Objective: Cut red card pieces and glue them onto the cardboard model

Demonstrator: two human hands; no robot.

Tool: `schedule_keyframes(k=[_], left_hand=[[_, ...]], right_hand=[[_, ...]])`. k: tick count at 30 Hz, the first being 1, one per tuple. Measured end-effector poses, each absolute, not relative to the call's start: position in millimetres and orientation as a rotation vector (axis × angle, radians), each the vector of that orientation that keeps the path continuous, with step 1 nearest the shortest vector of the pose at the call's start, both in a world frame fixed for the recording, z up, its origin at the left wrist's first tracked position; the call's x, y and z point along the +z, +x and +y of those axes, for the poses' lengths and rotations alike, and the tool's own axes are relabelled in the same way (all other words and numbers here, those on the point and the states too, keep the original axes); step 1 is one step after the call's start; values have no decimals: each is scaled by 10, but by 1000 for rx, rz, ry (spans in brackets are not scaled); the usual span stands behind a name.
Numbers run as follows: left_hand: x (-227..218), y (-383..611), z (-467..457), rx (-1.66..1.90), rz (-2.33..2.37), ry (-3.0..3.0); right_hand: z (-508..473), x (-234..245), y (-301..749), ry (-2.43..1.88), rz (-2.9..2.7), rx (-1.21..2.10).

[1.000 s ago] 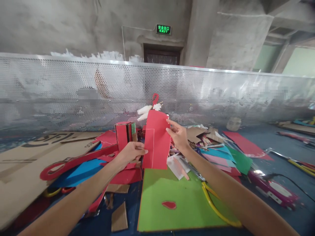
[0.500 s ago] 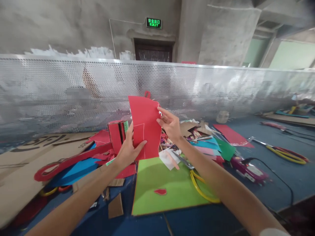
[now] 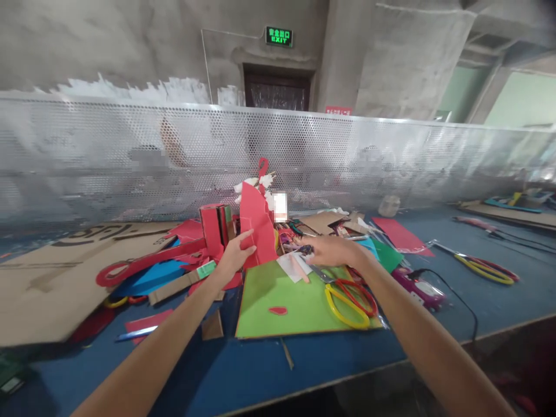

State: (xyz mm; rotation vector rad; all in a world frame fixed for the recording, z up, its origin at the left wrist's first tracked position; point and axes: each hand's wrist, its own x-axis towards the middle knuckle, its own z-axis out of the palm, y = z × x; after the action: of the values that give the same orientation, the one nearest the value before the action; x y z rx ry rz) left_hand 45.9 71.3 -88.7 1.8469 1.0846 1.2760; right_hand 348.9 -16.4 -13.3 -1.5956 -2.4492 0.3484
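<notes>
My left hand [image 3: 238, 255] is closed on the lower left edge of a red paper sheet [image 3: 259, 229], thumb in front. The sheet stands upright, tilted, with a pale drawn line on its left part. My right hand [image 3: 332, 250] is over the scrap pile, close to a small dark object [image 3: 306, 249]; its fingers are blurred, so a grip cannot be made out. Below it, scissors with yellow and red handles [image 3: 347, 310] lie on a green board [image 3: 286, 292]. A small red cut-out [image 3: 278, 311] and a crumpled white paper [image 3: 293, 267] rest on that board.
A red box-like piece [image 3: 210, 230] and a long red strip [image 3: 143, 267] lie left, beside brown cardboard [image 3: 39, 278]. To the right are a purple device [image 3: 419, 289] with a cord, red card [image 3: 402, 234] and more scissors [image 3: 482, 266]. A perforated metal screen [image 3: 195, 150] stands behind.
My right hand has let go of the red sheet's upper right edge and moved down and right to the pile. The sheet, still in my left hand, has turned and lowered. The view has shifted.
</notes>
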Motion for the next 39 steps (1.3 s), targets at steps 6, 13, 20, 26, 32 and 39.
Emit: schedule_keyframes(k=[6, 13, 20, 26, 32, 39], left_hand=[[-951, 462, 628, 1309, 995, 1908], [-1002, 442, 670, 1315, 1052, 1934], [-921, 474, 739, 1380, 894, 1757], [-820, 662, 1009, 1697, 1053, 1608], [-777, 749, 1124, 1828, 1111, 1599], [-869, 731, 1003, 1796, 1079, 1673]], right_hand=[[-870, -719, 3898, -1884, -2403, 269], [-963, -620, 3827, -1963, -2373, 316], [-780, -520, 3560, -1443, -2115, 875], [-474, -248, 3138, -1254, -2099, 1172], [-315, -273, 3205, -1225, -2133, 1224], [-310, -469, 3227, -1089, -2118, 1244]])
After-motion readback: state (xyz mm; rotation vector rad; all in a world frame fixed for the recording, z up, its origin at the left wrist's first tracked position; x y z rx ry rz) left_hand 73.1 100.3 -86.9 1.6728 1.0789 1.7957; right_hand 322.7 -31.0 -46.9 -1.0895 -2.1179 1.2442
